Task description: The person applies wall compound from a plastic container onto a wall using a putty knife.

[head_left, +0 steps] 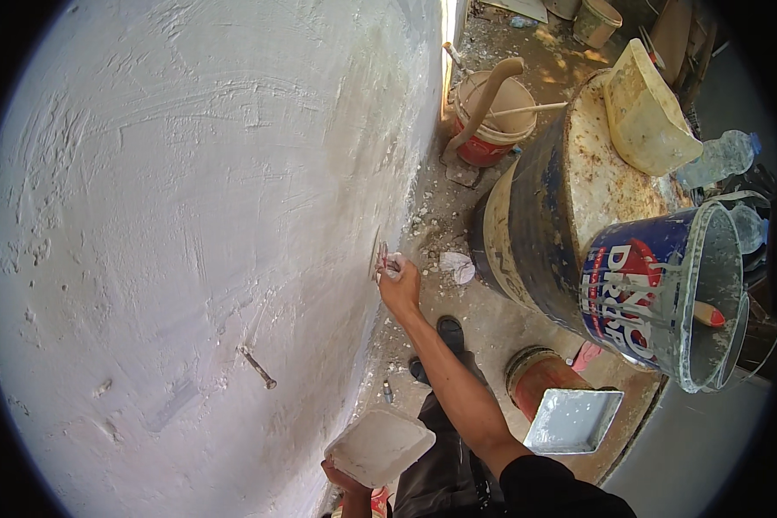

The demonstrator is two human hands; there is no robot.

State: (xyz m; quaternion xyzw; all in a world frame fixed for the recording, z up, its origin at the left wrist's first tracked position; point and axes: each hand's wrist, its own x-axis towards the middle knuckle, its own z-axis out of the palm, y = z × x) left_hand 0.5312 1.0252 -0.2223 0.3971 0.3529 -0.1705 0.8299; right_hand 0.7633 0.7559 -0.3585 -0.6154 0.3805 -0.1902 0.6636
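The white wall (173,216) fills the area left of both grips; a nail (259,369) projects from it, left of your left grip (344,480). That grip grasps the left side of a pale tub (380,449), which lies nearer to you than your right grip (401,289). The right grip is clenched on a thin blade (375,255) at the wall surface; contact cannot be confirmed. Step in hand, as judged: spreading or smoothing filler. The next move calls for a flat blade angle, even pressure and the tub level within reach.

Beyond the right grip and to its right stands a red-labelled bucket (483,154); its lettering is not readable. Farther right is a large drum (535,233). A grey tray (578,420) sits to the right of the left grip. The blue bucket (634,285), far right of the right grip, carries large white lettering and a smaller red line of print.
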